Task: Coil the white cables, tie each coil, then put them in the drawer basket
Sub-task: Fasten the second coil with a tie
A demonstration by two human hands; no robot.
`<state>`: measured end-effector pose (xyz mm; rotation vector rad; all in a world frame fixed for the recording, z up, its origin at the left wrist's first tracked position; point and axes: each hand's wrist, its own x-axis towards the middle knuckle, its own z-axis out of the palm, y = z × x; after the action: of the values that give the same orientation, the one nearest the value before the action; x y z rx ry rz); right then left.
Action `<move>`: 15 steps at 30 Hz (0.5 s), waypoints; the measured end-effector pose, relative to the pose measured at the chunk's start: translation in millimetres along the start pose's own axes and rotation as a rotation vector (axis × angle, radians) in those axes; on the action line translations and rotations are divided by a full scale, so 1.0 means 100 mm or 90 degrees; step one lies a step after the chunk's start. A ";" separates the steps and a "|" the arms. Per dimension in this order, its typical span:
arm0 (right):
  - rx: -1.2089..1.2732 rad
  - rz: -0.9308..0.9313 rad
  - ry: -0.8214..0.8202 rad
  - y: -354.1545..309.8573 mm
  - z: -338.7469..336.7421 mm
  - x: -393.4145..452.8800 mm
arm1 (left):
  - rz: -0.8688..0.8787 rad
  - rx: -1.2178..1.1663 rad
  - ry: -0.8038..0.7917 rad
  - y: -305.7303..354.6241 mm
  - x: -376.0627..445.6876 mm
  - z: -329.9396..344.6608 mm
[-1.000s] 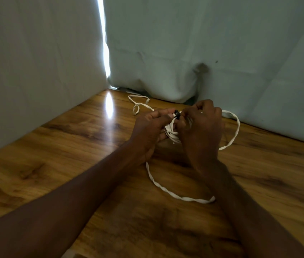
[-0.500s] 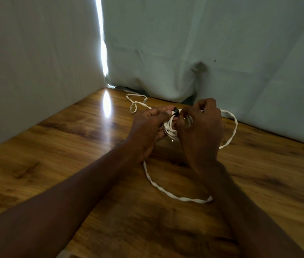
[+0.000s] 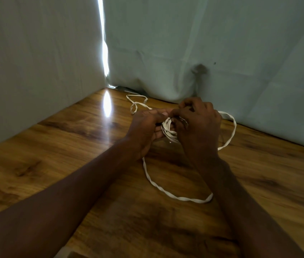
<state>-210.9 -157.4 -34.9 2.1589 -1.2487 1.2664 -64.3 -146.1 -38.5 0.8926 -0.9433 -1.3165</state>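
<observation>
Both hands meet over a small bundle of white cable [image 3: 169,129], held just above the wooden table [image 3: 73,164]; the left hand [image 3: 145,131] cradles the wound turns from below with its fingers curled around them, and the right hand [image 3: 197,125] is closed over the bundle's other side, its fingertips pinched near the top where the turns cross (whether they hold a tie or only the cable itself is hidden by the knuckles). The coil is far from finished, I judge; one long loose loop [image 3: 166,190] trails down onto the table toward the camera, another loop [image 3: 231,131] arcs out behind the right hand, and a further length [image 3: 135,104] lies knotted near the pale cloth backdrop [image 3: 222,53]. No drawer basket is in view.

To do this step well, the left hand should keep the turns pinned flat so none springs free; the right should draw the slack in evenly, laying each new turn beside the last and untwisting the cable as it comes; the far tangle probably needs freeing before it is pulled tight.
</observation>
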 end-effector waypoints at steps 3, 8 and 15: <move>-0.006 -0.013 -0.008 0.00 0.00 0.01 | 0.002 0.003 -0.016 0.02 -0.01 -0.01; -0.067 0.034 -0.026 0.01 0.04 0.00 | 0.004 0.015 -0.046 0.01 -0.01 0.00; 0.006 -0.005 -0.037 0.06 0.06 0.02 | -0.057 -0.063 -0.063 -0.02 -0.01 -0.03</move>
<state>-211.9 -165.3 -37.1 2.2202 -1.2573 1.2166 -62.5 -145.6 -41.3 0.8069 -0.9158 -1.4822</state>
